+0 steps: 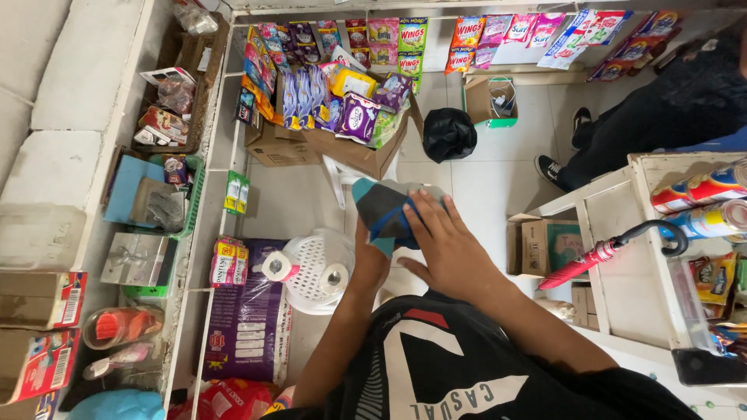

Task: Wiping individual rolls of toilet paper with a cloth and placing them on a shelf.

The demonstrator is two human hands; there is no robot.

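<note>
I hold a grey fabric item with blue and teal trim point(381, 208) in front of my chest, above the floor. My left hand point(369, 260) grips it from below, mostly hidden behind it. On its right side lies my right hand point(445, 237), fingers spread flat and thumb out. Below the hands, a white plastic chair point(340, 180) shows partly. What the item is exactly I cannot tell.
A white basket point(311, 268) with toilet rolls stands to the left, by a purple pack point(247, 311). An open cardboard box point(342, 148) of packets and a black bag point(448, 134) lie farther off. A red umbrella point(599, 255) hangs on the white shelf point(615, 233) at right. Another person's legs point(622, 132) stand at the top right.
</note>
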